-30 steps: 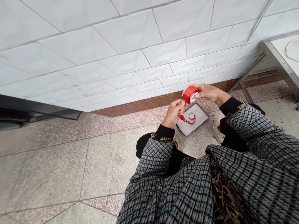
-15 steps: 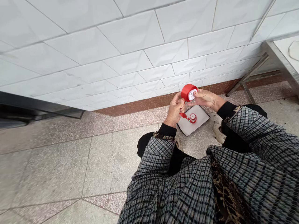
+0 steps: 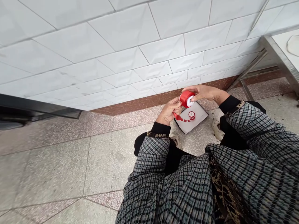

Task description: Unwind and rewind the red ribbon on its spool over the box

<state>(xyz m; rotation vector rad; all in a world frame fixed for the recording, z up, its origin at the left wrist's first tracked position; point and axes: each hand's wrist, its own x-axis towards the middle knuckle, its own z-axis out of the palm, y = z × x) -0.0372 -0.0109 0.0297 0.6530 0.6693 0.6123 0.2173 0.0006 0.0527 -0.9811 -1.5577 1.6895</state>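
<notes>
Standing off to the right there's a metal-framed desk [image 3: 283, 65] with a pale loop [image 3: 287, 46] on top, and its legs [image 3: 246, 90] show up just past the right sleeve [image 3: 247, 121]. White tiled wall [image 3: 93, 46] straight ahead, brown skirting [image 3: 137, 104] along the bottom, plus a dark thing [image 3: 35, 109] poking in from the left, no idea what. Down on the speckled floor [image 3: 58, 168] is a white tray [image 3: 199, 115] with dark edges, roughly between the two pale shoes [image 3: 218, 130]. In it there's a small red spool [image 3: 192, 115] with a white face, and a red strip [image 3: 178, 117] trails from that up to the left hand [image 3: 169, 112]. That hand is pinched on the strip, right up against the big red roll [image 3: 185, 97]. The right hand [image 3: 204, 92] grips the roll, fingers over the top and thumb on the white end, holding it up above the tray's far edge. So the roll and fingers block part of that edge, and the left hand hides where the strip goes, so can't tell if it joins the roll
</notes>
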